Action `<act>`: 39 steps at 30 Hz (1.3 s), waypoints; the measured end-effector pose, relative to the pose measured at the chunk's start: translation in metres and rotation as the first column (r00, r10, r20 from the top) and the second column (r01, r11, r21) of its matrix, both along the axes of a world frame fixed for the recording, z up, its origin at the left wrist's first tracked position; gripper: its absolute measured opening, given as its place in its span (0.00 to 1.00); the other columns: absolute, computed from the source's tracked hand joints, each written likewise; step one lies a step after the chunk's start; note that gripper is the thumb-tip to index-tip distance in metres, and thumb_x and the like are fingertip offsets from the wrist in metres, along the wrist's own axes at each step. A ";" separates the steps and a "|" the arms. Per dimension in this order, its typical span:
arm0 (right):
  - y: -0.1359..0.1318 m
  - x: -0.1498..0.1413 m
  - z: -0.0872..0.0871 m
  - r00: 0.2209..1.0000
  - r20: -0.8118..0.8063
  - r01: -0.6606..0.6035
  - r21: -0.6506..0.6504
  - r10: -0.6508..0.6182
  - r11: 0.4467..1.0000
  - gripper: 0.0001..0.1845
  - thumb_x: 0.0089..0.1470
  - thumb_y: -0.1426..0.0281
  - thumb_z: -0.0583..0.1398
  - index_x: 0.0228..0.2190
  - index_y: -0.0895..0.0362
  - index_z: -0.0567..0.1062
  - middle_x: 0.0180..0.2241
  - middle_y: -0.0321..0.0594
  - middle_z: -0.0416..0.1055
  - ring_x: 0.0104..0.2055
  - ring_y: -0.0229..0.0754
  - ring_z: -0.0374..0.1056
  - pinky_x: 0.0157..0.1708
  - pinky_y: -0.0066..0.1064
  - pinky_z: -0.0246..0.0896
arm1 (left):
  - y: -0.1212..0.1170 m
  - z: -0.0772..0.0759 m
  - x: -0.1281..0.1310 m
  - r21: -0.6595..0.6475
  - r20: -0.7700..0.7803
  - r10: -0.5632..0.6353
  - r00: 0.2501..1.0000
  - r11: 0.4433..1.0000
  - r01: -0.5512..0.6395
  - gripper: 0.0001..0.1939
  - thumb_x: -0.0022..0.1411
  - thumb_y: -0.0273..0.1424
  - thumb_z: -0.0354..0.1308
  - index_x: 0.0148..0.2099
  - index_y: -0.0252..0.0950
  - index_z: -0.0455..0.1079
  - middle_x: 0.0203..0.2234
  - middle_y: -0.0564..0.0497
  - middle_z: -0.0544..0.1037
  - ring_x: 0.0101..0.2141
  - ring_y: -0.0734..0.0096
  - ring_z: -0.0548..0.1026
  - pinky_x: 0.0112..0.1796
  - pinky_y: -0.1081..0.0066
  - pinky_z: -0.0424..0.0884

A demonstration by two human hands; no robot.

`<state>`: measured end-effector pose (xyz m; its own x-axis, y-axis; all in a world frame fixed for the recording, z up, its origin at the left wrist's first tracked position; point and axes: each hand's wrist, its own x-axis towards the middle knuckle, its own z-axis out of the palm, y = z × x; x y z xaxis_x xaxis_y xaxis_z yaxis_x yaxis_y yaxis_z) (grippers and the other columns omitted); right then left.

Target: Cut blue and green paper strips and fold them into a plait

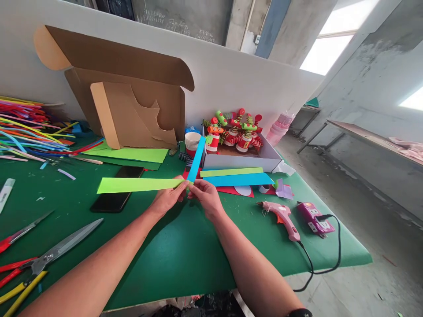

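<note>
Above the middle of the green table, my left hand [172, 193] and my right hand [205, 197] meet with their fingertips pinched together. Between them they hold the joined ends of two paper strips. The lime-green strip [139, 185] reaches out to the left, over a black phone [114, 193]. Away from me and upward runs the blue strip [197, 159], roughly at a right angle to the green one. Fingers cover the spot where the strips meet, so how they are joined is hidden.
A pink glue gun [280, 218] with a cord and a purple power socket [315, 218] lie right. Scissors [56, 251] lie left. Behind are pipe cleaners [29, 132], a cardboard box [132, 110], paper cups [192, 143], a white tray [238, 164] of paper figures, and more strips [236, 179].
</note>
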<state>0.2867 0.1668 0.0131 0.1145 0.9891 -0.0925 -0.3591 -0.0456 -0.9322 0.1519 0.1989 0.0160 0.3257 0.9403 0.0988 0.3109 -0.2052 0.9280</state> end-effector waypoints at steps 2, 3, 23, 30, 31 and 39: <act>0.000 0.000 -0.002 0.999 0.044 0.027 0.026 -0.028 0.999 0.17 0.36 0.59 0.73 0.23 0.56 0.75 0.20 0.30 0.69 0.20 0.31 0.64 0.22 0.24 0.65 | 0.000 0.000 0.000 0.008 0.000 0.002 1.000 1.000 -0.002 0.22 0.60 0.54 0.49 0.25 0.43 0.61 0.13 0.58 0.66 0.19 0.69 0.67 0.24 0.70 0.63; 0.000 0.000 -0.002 0.997 0.058 0.042 0.031 -0.044 0.999 0.17 0.36 0.60 0.73 0.23 0.56 0.75 0.20 0.29 0.68 0.19 0.31 0.62 0.21 0.24 0.64 | 0.000 -0.001 -0.001 0.014 0.001 0.006 1.000 1.000 -0.006 0.22 0.61 0.54 0.50 0.25 0.43 0.61 0.13 0.58 0.66 0.19 0.70 0.66 0.24 0.70 0.63; 0.002 0.003 -0.007 0.998 0.022 0.057 -0.036 -0.056 0.998 0.18 0.39 0.56 0.70 0.22 0.55 0.73 0.17 0.30 0.68 0.20 0.37 0.70 0.23 0.30 0.71 | 0.000 -0.005 0.004 -0.191 0.219 -0.032 0.975 0.979 0.074 0.28 0.52 0.60 0.57 0.23 0.39 0.65 0.14 0.55 0.68 0.18 0.71 0.67 0.22 0.69 0.66; 0.003 0.004 -0.008 0.999 0.007 0.042 -0.080 -0.041 0.996 0.18 0.39 0.60 0.73 0.20 0.57 0.72 0.15 0.30 0.66 0.18 0.37 0.71 0.21 0.28 0.72 | 0.006 -0.012 0.001 -0.130 0.127 -0.003 0.992 0.991 0.019 0.25 0.50 0.55 0.60 0.18 0.40 0.64 0.12 0.56 0.68 0.17 0.72 0.66 0.22 0.70 0.63; 0.003 0.004 -0.008 0.999 0.004 0.038 -0.089 -0.038 0.995 0.18 0.40 0.60 0.73 0.20 0.57 0.72 0.15 0.30 0.65 0.18 0.38 0.71 0.21 0.28 0.72 | 0.006 -0.013 0.002 -0.130 0.123 0.001 0.992 0.991 0.015 0.24 0.50 0.55 0.59 0.19 0.40 0.65 0.12 0.56 0.68 0.17 0.71 0.66 0.22 0.70 0.63; 0.003 0.004 -0.005 0.998 -0.062 0.017 -0.138 -0.026 0.990 0.19 0.38 0.59 0.72 0.20 0.57 0.71 0.16 0.32 0.67 0.20 0.39 0.73 0.23 0.30 0.74 | 0.008 -0.016 0.001 -0.165 0.132 0.030 0.991 0.986 -0.008 0.24 0.54 0.55 0.54 0.22 0.39 0.65 0.14 0.54 0.71 0.18 0.70 0.69 0.23 0.69 0.66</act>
<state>0.2905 0.1702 0.0082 0.1250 0.9638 -0.2355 -0.4199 -0.1636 -0.8927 0.1531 0.2067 0.0000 0.3020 0.9532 -0.0158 0.1842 -0.0421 0.9820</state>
